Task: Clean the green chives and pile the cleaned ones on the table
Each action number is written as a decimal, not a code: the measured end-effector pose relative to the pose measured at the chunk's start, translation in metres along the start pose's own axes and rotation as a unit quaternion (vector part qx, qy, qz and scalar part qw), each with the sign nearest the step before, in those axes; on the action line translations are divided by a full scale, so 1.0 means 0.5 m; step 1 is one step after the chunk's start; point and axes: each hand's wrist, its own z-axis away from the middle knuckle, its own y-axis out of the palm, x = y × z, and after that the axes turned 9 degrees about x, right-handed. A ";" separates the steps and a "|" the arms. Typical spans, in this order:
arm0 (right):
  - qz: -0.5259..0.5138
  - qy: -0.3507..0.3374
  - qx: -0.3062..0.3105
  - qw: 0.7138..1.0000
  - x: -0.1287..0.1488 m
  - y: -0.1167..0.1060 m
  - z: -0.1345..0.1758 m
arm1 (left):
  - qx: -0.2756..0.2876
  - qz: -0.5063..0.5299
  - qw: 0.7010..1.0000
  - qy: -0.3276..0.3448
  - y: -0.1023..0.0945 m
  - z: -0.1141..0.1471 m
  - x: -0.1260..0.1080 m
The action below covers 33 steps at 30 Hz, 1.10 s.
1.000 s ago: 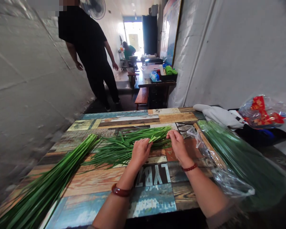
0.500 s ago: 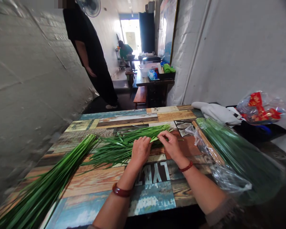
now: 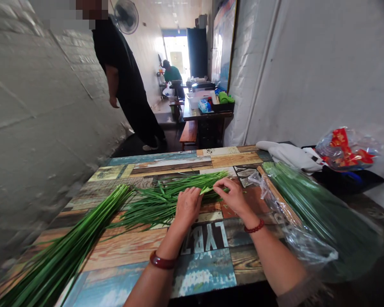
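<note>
Small bunch of green stalks (image 3: 206,190): in our left hand (image 3: 188,205), pale ends poking out toward the right, over the near edge of the loose pile (image 3: 166,194) mid-table. Left fingers curled closed around it. Right hand (image 3: 230,194): thumb and forefinger almost meeting at the pale ends, other fingers bent; can't tell if a stalk is pinched between them.

Handling, our guess: very light, firmer at the pale ends, floppy toward the leaf ends, slick if damp, easily bruised or snapped. We'd grip just behind the pale ends, light squeeze, fingertips only on single stalks.

Further out on the table (image 3: 205,273): a long bunch (image 3: 89,226) to our left, pale ends pointing away from us, leaves running to the near corner. To our right, a bagged bundle (image 3: 316,209) in clear plastic, a wooden stick (image 3: 280,196) beside it, white cloth (image 3: 289,156) behind.

Beyond the table: a person in black (image 3: 124,76) standing left; another in green (image 3: 173,74) further back.
</note>
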 end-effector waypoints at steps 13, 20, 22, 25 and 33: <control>0.022 -0.012 0.005 1.000 0.009 0.022 0.007 | 0.042 -0.014 0.998 0.039 0.005 0.010 -0.006; -0.026 0.037 -0.001 0.999 0.005 0.016 0.010 | 0.052 -0.022 0.998 0.023 -0.010 0.011 -0.008; -0.037 0.057 -0.013 0.998 0.002 0.008 0.011 | 0.055 -0.018 0.998 0.013 -0.013 0.012 -0.008; -0.058 0.061 -0.007 0.996 0.004 -0.004 0.011 | 0.056 -0.016 0.998 0.006 -0.014 0.013 -0.008; -0.107 0.055 0.070 0.990 0.019 0.028 0.015 | 0.039 -0.049 0.998 0.033 0.007 0.014 -0.007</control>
